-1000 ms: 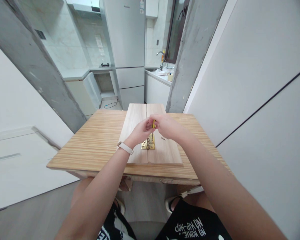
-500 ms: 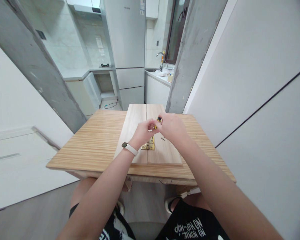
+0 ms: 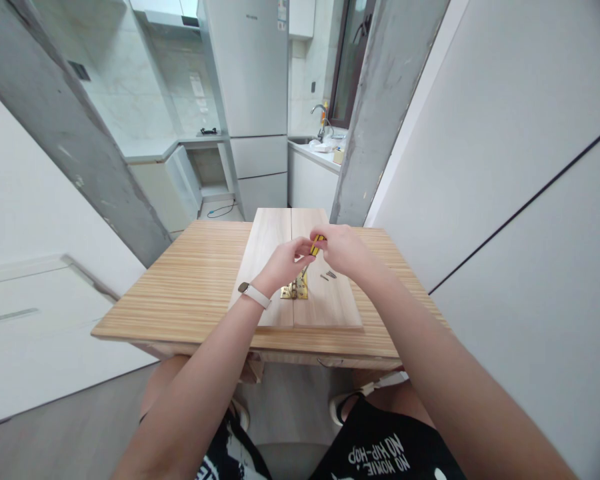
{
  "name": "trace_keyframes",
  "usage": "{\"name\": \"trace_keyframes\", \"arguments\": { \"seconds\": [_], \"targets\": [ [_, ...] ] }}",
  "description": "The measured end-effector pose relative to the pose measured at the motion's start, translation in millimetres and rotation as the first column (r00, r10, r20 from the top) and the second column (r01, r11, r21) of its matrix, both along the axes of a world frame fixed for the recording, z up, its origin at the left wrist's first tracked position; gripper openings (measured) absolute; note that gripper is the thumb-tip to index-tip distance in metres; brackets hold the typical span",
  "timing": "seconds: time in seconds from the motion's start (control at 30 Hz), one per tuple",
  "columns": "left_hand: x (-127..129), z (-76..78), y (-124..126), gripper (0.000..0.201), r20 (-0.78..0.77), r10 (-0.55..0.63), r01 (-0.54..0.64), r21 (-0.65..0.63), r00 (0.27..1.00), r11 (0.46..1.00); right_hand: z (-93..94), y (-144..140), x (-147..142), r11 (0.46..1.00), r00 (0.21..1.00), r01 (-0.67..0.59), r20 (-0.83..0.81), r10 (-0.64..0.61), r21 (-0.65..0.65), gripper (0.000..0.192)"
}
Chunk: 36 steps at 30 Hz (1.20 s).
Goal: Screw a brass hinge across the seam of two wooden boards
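Two pale wooden boards (image 3: 330, 307) lie side by side on a striped wooden table (image 3: 195, 287). A brass hinge (image 3: 296, 291) sits across their seam. My right hand (image 3: 343, 250) grips the yellow-and-black handle of a screwdriver (image 3: 316, 244), tilted, with its tip down at the hinge. My left hand (image 3: 283, 263), with a white wrist band, pinches the screwdriver shaft just above the hinge. Loose screws (image 3: 329, 275) lie on the right board, close under my right hand.
A grey concrete pillar (image 3: 375, 113) stands behind the table's far right corner, and a white wall (image 3: 505, 167) runs along the right. Beyond are a fridge (image 3: 255, 100) and a counter with a sink (image 3: 320, 150). My knees are under the table's near edge.
The screwdriver has tipped from upright to a slant, handle toward the right. My right hand lifted and shifted right, uncovering the loose screws. The boards and hinge stayed put.
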<state>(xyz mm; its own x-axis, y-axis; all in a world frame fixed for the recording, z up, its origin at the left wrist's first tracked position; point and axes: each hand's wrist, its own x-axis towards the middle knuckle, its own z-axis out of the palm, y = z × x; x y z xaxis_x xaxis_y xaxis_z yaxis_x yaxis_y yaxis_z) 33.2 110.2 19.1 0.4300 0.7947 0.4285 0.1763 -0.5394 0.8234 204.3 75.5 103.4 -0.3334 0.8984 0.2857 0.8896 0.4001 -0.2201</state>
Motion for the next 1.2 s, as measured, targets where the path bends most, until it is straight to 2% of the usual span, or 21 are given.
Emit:
{"name": "trace_keyframes", "arguments": {
  "seconds": [0.13, 0.23, 0.37, 0.43, 0.53, 0.63, 0.73, 0.87, 1.0, 1.1, 1.2],
  "targets": [
    [0, 0.7, 1, 0.036, 0.055, -0.088, 0.090, -0.038, 0.995, 0.995, 4.3, 1, 1, 0.995, 0.995, -0.086, -0.058, 0.083, -0.048, 0.022],
    [2, -0.3, 1, 0.032, 0.103, -0.118, 0.125, -0.056, 0.988, 0.991, 8.8, -1, -1, 0.987, 0.988, -0.134, -0.086, 0.126, -0.085, 0.027],
    [1, -3.4, 1, 0.034, 0.126, -0.067, 0.077, -0.084, 0.990, 0.993, 10.1, -5, 0, 0.984, 0.983, -0.136, -0.136, 0.120, -0.117, 0.029],
    [0, -3.7, 0, 0.037, 0.101, -0.026, 0.032, -0.056, 0.995, 0.998, 8.9, -8, -1, 0.987, 0.976, -0.122, -0.193, 0.100, -0.107, 0.037],
    [2, -3.1, -2, 0.025, 0.024, 0.018, -0.018, 0.009, 1.000, 1.000, 6.7, -12, -5, 0.999, 0.980, -0.023, -0.198, 0.014, -0.042, 0.048],
    [7, -4.2, -2, 0.016, -0.029, 0.055, -0.054, 0.024, 0.998, 0.998, 5.7, -16, -14, 0.992, 0.990, 0.121, -0.082, -0.118, 0.039, 0.048],
    [11, -7.4, -2, 0.009, -0.015, 0.109, -0.109, 0.012, 0.994, 0.994, 6.5, -19, -18, 0.964, 0.969, 0.235, 0.042, -0.242, 0.126, 0.050],
    [13, -10.6, 0, 0.014, 0.065, 0.120, -0.120, -0.003, 0.991, 0.993, 6.5, -18, -18, 0.947, 0.938, 0.312, 0.131, -0.320, 0.083, 0.048],
    [13, -11.0, 1, 0.018, 0.065, 0.167, -0.170, 0.043, 0.984, 0.984, 3.2, -15, -19, 0.960, 0.949, 0.269, 0.146, -0.278, 0.080, 0.035],
    [11, -9.9, 1, 0.026, 0.015, 0.196, -0.197, 0.042, 0.980, 0.980, 1.5, -11, -18, 0.980, 0.971, 0.190, 0.137, -0.195, 0.054, 0.022],
    [6, -8.1, 2, 0.023, 0.005, 0.130, -0.130, 0.000, 0.991, 0.991, 0.6, -6, -14, 0.997, 0.988, 0.067, 0.135, -0.070, 0.024, 0.013]
  ]
}}
